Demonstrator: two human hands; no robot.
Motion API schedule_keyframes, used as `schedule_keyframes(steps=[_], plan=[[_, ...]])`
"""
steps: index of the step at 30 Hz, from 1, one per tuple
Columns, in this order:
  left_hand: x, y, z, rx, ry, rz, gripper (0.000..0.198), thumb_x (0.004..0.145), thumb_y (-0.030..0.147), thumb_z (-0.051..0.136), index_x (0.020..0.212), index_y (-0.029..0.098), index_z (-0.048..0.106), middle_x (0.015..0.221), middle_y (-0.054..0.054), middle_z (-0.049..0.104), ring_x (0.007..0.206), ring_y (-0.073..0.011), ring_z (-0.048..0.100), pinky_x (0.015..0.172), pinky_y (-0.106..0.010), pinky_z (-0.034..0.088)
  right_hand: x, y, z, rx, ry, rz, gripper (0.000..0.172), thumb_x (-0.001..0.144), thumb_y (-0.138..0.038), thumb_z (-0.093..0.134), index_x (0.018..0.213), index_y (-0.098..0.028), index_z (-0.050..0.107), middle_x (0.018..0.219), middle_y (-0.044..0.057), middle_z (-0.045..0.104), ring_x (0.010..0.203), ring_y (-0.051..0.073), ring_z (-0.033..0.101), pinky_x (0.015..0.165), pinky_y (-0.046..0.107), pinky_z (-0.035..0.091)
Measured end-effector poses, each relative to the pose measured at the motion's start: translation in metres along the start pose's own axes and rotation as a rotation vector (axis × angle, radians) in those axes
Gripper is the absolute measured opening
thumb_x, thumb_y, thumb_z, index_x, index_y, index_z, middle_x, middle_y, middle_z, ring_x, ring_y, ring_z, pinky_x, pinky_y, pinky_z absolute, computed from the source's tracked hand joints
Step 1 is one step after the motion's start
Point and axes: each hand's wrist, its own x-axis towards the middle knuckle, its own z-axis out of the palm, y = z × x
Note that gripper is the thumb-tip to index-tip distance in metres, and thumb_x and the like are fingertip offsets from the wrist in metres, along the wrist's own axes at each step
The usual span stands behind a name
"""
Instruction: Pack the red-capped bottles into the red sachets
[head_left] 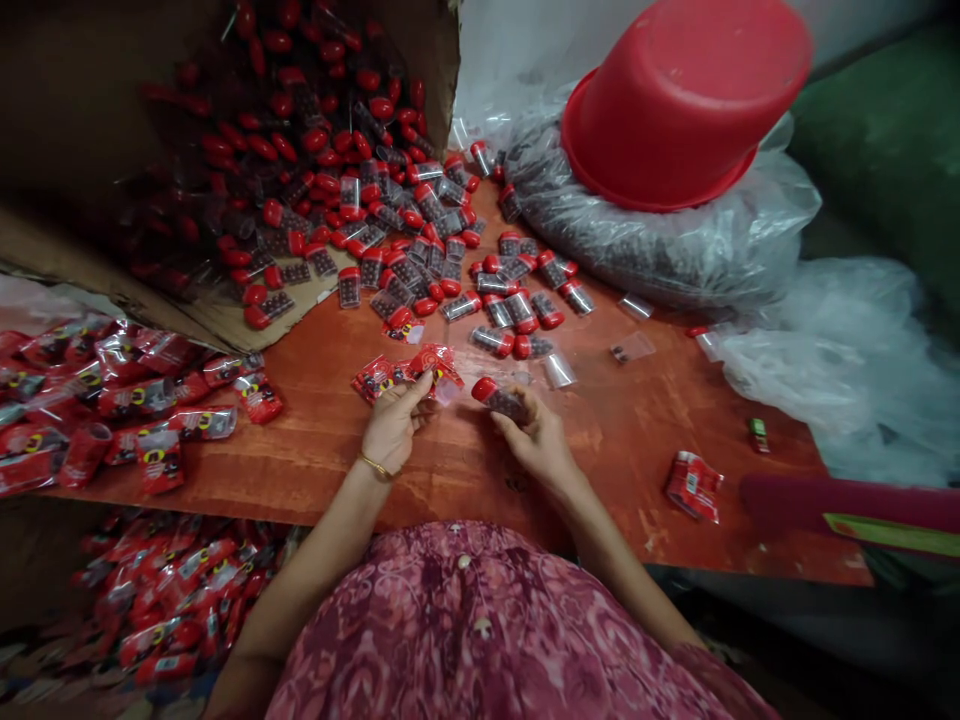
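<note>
My left hand [395, 424] is closed on the edge of a red printed wrapper [409, 372] that lies on the brown table [615, 430]. My right hand [536, 432] pinches a small clear tube with a red cap [496, 396], filled with dark pellets, held just right of the wrapper. Both hands sit close together near the middle of the table.
Several red-capped tubes [420, 260] spill from a tipped cardboard box [90, 250] at the back. Wrapped red packs [112, 400] pile at the left and below the table. An upturned red basin [675, 100] rests on a plastic bag of dark pellets [675, 240]. One wrapped pack [694, 485] lies at the right.
</note>
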Motion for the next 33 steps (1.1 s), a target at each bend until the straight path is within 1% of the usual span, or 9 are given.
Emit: schedule_keyframes(steps=[3,8,11,15,19,24,27,30,33], plan=[[0.001,-0.001,-0.001,0.005,-0.012,0.009,0.041,0.043,0.041,0.083,0.064,0.015,0.061,0.051,0.003,0.061,0.045,-0.0058,0.054,0.046,-0.016,0.040,-0.004,-0.012,0.000,0.197,-0.039,0.092,0.036,0.077,-0.035,0.059,0.108,-0.020,0.051,0.089,0.004,0.060,0.062,0.012,0.053,0.050,0.024,0.048],[0.000,0.001,-0.002,0.049,-0.033,0.032,0.041,0.044,0.046,0.081,0.060,0.014,0.061,0.049,0.002,0.060,0.045,-0.0064,0.054,0.043,-0.016,0.036,-0.013,-0.039,-0.011,0.324,-0.162,0.182,0.039,0.076,-0.035,0.060,0.113,-0.023,0.052,0.082,0.001,0.059,0.051,0.008,0.049,0.040,0.020,0.044],[-0.002,0.001,-0.002,0.071,-0.045,0.067,0.039,0.044,0.045,0.081,0.059,0.014,0.062,0.051,0.002,0.061,0.047,-0.0071,0.053,0.046,-0.018,0.037,-0.015,-0.049,-0.015,0.293,-0.229,0.192,0.033,0.075,-0.031,0.060,0.106,-0.021,0.056,0.076,-0.001,0.058,0.049,0.008,0.047,0.041,0.021,0.044],[-0.003,-0.001,-0.001,0.110,-0.099,0.198,0.034,0.050,0.042,0.080,0.060,0.013,0.066,0.059,0.000,0.064,0.055,-0.0087,0.054,0.056,-0.021,0.040,-0.011,-0.056,-0.013,0.193,-0.309,0.089,0.023,0.074,-0.025,0.059,0.096,-0.018,0.061,0.076,0.000,0.062,0.059,0.011,0.053,0.052,0.023,0.045],[-0.002,-0.002,-0.004,0.201,-0.121,0.298,0.030,0.054,0.040,0.078,0.060,0.013,0.067,0.058,0.001,0.063,0.057,-0.0089,0.053,0.060,-0.021,0.040,-0.006,-0.055,-0.008,0.114,-0.256,0.060,0.023,0.073,-0.024,0.059,0.094,-0.018,0.062,0.081,0.002,0.065,0.070,0.015,0.057,0.063,0.027,0.046],[-0.002,-0.005,0.000,0.187,-0.127,0.303,0.031,0.057,0.042,0.076,0.066,0.013,0.068,0.064,0.000,0.066,0.059,-0.0092,0.054,0.062,-0.022,0.042,-0.006,-0.049,-0.001,0.150,-0.214,0.059,0.022,0.076,-0.026,0.057,0.097,-0.019,0.060,0.078,0.001,0.061,0.064,0.013,0.054,0.058,0.025,0.044],[-0.003,-0.008,0.006,0.093,-0.129,0.320,0.032,0.053,0.034,0.079,0.075,0.014,0.067,0.074,-0.001,0.068,0.066,-0.0105,0.058,0.070,-0.024,0.045,-0.007,-0.046,0.006,0.214,-0.201,0.071,0.024,0.078,-0.029,0.057,0.100,-0.020,0.059,0.078,0.000,0.060,0.062,0.013,0.053,0.057,0.025,0.045],[-0.003,-0.011,0.011,-0.003,-0.137,0.315,0.035,0.050,0.027,0.081,0.079,0.016,0.065,0.078,0.000,0.069,0.072,-0.0113,0.061,0.077,-0.025,0.045,-0.008,-0.042,0.017,0.235,-0.132,0.049,0.026,0.080,-0.032,0.056,0.103,-0.020,0.056,0.085,0.002,0.061,0.072,0.015,0.056,0.065,0.028,0.048],[-0.004,-0.011,0.014,-0.023,-0.161,0.266,0.036,0.047,0.022,0.082,0.078,0.016,0.065,0.077,0.000,0.069,0.072,-0.0114,0.062,0.079,-0.026,0.045,-0.007,-0.038,0.026,0.215,-0.024,0.007,0.029,0.082,-0.032,0.053,0.108,-0.021,0.052,0.095,0.004,0.062,0.084,0.017,0.057,0.076,0.031,0.048]])
